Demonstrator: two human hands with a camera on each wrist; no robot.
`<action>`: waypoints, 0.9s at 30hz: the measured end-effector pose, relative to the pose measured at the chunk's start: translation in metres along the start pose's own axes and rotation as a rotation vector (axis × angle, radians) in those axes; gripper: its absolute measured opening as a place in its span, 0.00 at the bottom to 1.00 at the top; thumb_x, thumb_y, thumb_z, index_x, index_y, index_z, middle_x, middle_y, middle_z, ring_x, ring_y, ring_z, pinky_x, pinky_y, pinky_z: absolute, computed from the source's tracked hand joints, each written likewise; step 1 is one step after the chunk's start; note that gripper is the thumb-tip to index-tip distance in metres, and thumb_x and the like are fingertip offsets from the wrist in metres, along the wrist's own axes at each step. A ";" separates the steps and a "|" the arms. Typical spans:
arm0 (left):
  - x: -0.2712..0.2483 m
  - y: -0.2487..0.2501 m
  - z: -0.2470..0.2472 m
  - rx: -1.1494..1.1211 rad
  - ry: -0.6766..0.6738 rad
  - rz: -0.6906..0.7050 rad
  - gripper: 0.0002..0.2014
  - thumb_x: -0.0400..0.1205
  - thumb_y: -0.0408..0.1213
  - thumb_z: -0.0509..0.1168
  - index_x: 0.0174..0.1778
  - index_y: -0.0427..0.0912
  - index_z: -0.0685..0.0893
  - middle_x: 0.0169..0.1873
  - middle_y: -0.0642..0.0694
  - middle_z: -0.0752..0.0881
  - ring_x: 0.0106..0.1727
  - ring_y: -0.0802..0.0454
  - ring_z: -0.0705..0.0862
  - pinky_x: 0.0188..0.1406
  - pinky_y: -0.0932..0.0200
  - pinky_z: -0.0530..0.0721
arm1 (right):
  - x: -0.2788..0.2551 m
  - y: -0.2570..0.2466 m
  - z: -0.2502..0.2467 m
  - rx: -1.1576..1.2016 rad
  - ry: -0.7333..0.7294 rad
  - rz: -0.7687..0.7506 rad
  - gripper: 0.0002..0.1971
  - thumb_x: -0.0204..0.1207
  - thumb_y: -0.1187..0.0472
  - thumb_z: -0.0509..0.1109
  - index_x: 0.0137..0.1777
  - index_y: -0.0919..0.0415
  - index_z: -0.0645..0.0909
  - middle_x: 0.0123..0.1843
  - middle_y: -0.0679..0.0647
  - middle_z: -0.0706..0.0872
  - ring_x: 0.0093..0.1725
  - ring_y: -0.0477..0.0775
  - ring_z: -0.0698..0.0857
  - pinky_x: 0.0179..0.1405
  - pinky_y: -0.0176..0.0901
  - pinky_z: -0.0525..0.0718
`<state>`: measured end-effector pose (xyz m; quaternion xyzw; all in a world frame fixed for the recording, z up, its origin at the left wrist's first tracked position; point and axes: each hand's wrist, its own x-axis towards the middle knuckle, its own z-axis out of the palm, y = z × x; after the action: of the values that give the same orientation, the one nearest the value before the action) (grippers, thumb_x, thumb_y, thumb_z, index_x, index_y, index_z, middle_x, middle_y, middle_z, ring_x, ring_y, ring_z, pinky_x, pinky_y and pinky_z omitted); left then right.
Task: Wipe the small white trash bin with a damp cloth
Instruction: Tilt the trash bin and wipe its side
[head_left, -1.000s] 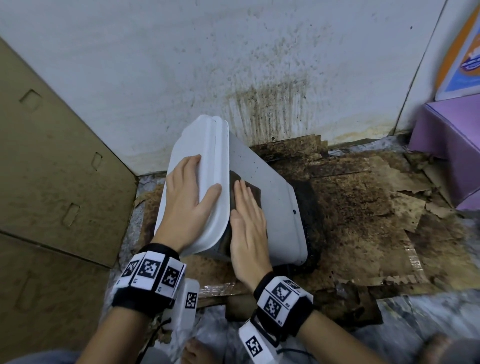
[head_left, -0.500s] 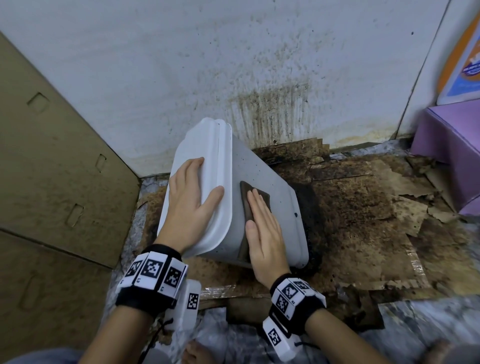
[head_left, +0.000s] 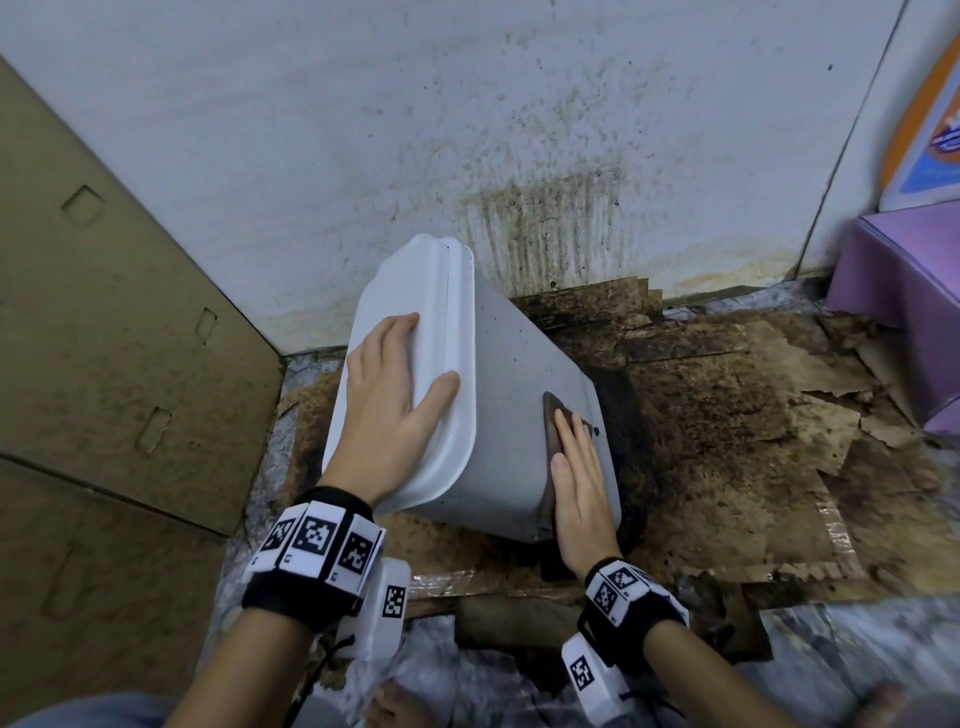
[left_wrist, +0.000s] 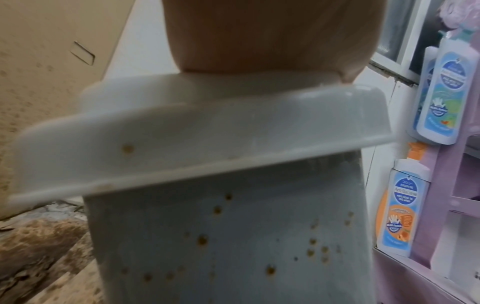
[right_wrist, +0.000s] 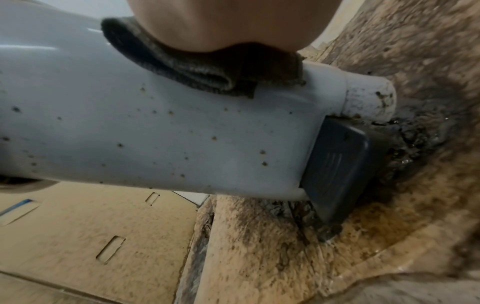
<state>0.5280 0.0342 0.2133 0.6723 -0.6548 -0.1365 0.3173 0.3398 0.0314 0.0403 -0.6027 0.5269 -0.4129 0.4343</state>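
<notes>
The small white trash bin (head_left: 514, 374) leans tilted on the floor, its lid to the left and its base to the right. My left hand (head_left: 387, 395) lies flat on the lid (left_wrist: 182, 115), fingers straight, thumb over the lid's edge. My right hand (head_left: 579, 467) presses a dark grey-brown cloth (head_left: 551, 426) flat against the bin's side, close to its base. The right wrist view shows the folded cloth (right_wrist: 202, 67) under my palm, brown specks on the bin's wall (right_wrist: 155, 133) and a dark foot pedal (right_wrist: 335, 168) at the base.
Stained, torn cardboard (head_left: 727, 441) covers the floor under the bin. A spattered white wall (head_left: 467, 130) stands behind, a cardboard panel (head_left: 104, 338) to the left and a purple box (head_left: 909, 291) to the right. Bottles (left_wrist: 441, 92) hang on a purple rack.
My right hand has slid the cloth along the bin's side from beside the lid toward the base. My left hand has stayed on the lid.
</notes>
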 end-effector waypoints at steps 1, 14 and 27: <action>0.000 0.000 0.000 0.001 0.000 0.000 0.38 0.80 0.62 0.54 0.85 0.47 0.62 0.81 0.54 0.63 0.76 0.68 0.53 0.79 0.57 0.53 | 0.000 0.000 0.001 -0.002 0.000 0.005 0.27 0.84 0.36 0.41 0.84 0.31 0.51 0.90 0.37 0.52 0.87 0.34 0.46 0.89 0.50 0.47; 0.001 -0.007 -0.003 0.024 -0.003 -0.031 0.38 0.80 0.60 0.53 0.86 0.46 0.61 0.82 0.51 0.62 0.81 0.61 0.55 0.79 0.58 0.52 | 0.000 -0.053 0.023 0.009 -0.021 -0.008 0.27 0.87 0.44 0.40 0.86 0.36 0.50 0.90 0.37 0.49 0.87 0.33 0.44 0.88 0.44 0.42; 0.003 -0.011 -0.005 0.042 -0.032 -0.033 0.42 0.79 0.64 0.51 0.88 0.46 0.58 0.84 0.51 0.60 0.83 0.60 0.54 0.80 0.59 0.50 | 0.048 -0.109 0.010 -0.094 -0.370 -0.158 0.26 0.93 0.52 0.39 0.88 0.44 0.34 0.86 0.37 0.31 0.86 0.41 0.30 0.87 0.47 0.33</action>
<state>0.5394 0.0322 0.2109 0.6872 -0.6514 -0.1386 0.2902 0.3849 -0.0083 0.1439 -0.7273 0.4079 -0.3032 0.4613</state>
